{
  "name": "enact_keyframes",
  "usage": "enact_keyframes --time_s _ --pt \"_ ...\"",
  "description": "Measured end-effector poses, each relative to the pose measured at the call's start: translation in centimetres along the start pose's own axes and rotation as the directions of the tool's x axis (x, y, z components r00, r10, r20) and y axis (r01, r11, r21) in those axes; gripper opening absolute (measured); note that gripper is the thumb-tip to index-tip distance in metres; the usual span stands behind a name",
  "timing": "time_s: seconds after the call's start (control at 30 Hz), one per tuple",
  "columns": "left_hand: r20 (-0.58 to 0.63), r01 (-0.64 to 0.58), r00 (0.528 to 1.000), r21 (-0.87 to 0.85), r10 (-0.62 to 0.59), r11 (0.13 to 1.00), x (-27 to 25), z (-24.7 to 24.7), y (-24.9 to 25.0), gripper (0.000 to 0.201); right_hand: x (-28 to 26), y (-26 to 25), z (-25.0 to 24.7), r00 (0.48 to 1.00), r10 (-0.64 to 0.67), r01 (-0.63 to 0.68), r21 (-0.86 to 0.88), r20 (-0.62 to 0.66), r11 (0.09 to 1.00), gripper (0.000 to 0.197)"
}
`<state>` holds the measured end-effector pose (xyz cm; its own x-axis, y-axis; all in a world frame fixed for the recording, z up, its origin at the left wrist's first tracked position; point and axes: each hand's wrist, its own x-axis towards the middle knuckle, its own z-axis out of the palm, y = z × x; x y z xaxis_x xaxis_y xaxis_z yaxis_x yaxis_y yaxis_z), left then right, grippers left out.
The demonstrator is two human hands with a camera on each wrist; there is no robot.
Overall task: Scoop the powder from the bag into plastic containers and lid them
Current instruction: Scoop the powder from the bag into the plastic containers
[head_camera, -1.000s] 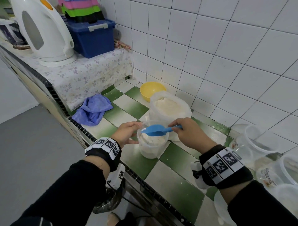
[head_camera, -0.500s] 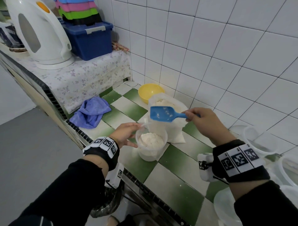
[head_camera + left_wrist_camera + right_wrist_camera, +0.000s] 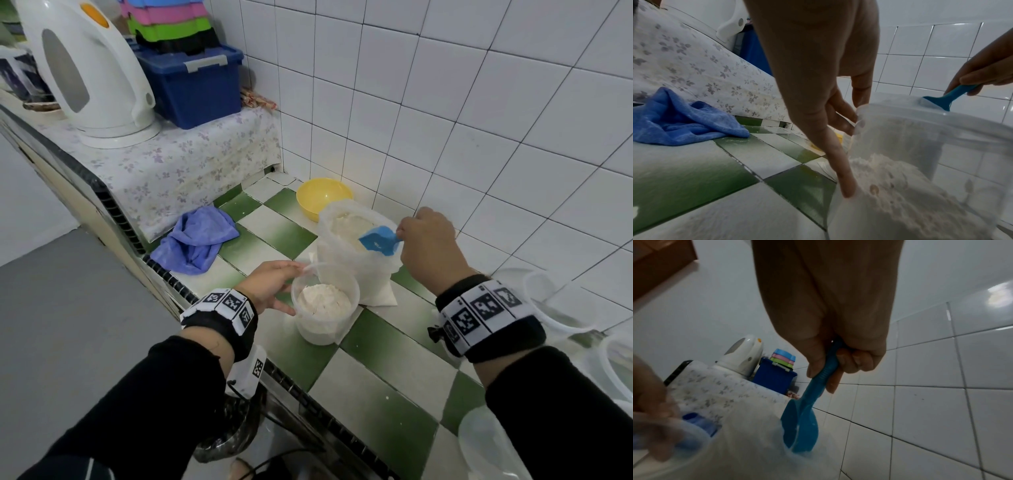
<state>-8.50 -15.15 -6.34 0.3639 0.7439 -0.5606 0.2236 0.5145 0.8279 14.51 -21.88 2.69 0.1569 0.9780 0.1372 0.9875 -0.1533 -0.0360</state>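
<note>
A clear plastic container (image 3: 323, 329), partly filled with white powder (image 3: 323, 301), stands on the green-and-white tiled counter. My left hand (image 3: 289, 291) holds it from the left: thumb and fingers at the rim, one finger straight down the wall (image 3: 840, 170). Right behind it stands the open plastic bag (image 3: 346, 270) of powder. My right hand (image 3: 404, 236) grips the handle of a blue scoop (image 3: 378, 240). The scoop (image 3: 799, 423) is tipped down into the bag's mouth, its front end hidden by the bag's wall.
A yellow bowl (image 3: 322, 197) sits behind the bag at the wall. A blue cloth (image 3: 195, 240) lies to the left. The raised shelf holds a white kettle (image 3: 89, 68) and a blue box (image 3: 195, 85). Empty clear containers (image 3: 548, 301) and a lid (image 3: 489, 445) stand at the right.
The right hand lifted the scoop off the container, carried it back and lowered it into the bag. The left hand stayed on the container.
</note>
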Motion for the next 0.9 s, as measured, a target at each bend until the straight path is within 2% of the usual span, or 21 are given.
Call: enact_keyframes --time_s 0.1,0.23,0.4,0.5,0.63,0.83,0.9 --pt "0.003 0.001 1.000 0.002 -0.001 1.000 0.0 0.0 0.0 0.024 0.6 -0.9 0.0 0.995 -0.065 0.071 -0.085 0.077 0.994 0.026" --pt "0.008 0.002 1.000 -0.013 -0.002 1.000 -0.1 0.0 0.0 0.024 1.8 -1.1 0.5 0.983 -0.036 0.045 -0.044 0.182 0.998 0.025" --pt "0.012 -0.010 1.000 -0.024 0.010 1.000 0.0 -0.1 -0.2 0.021 2.3 -1.2 2.2 0.958 0.087 -0.117 0.095 0.272 0.989 0.023" --pt "0.013 -0.016 1.000 -0.030 0.017 0.999 0.1 -0.1 -0.3 0.020 2.0 -1.4 2.9 0.945 0.149 -0.210 0.187 0.293 0.960 0.030" --pt "0.016 -0.014 1.000 -0.025 0.014 1.000 0.2 -0.1 -0.2 0.019 1.6 -1.8 2.7 0.928 0.207 -0.305 0.310 0.310 0.900 0.027" --pt "0.028 -0.015 0.999 -0.023 0.015 1.000 0.1 -0.2 -0.2 0.017 1.4 -2.0 2.9 0.898 0.269 -0.394 0.366 0.349 0.843 0.031" --pt "0.030 -0.011 0.999 -0.025 0.012 1.000 0.2 -0.2 -0.2 0.020 1.5 -2.0 3.0 0.875 0.313 -0.453 0.399 0.369 0.797 0.032"
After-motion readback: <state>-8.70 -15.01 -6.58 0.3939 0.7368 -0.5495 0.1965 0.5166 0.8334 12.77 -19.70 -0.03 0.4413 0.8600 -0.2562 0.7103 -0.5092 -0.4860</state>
